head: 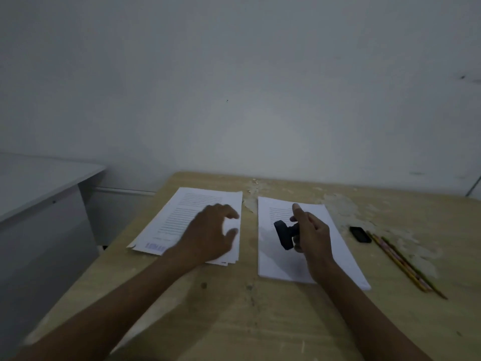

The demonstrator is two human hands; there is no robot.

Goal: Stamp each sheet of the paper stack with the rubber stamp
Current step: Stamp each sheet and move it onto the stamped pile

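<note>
Your right hand (311, 237) gripped the rubber stamp (285, 234) above the right stack (281, 267) | your left hand (210, 234), fingers relaxed, rested on the left stack (177, 212).

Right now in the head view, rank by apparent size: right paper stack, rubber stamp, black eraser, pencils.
1. right paper stack
2. pencils, long but thin
3. rubber stamp, partly hidden in the right hand
4. black eraser

Left hand (210, 231) spread, fingers relaxed; right hand (311, 234) curled, forefinger straight.
</note>
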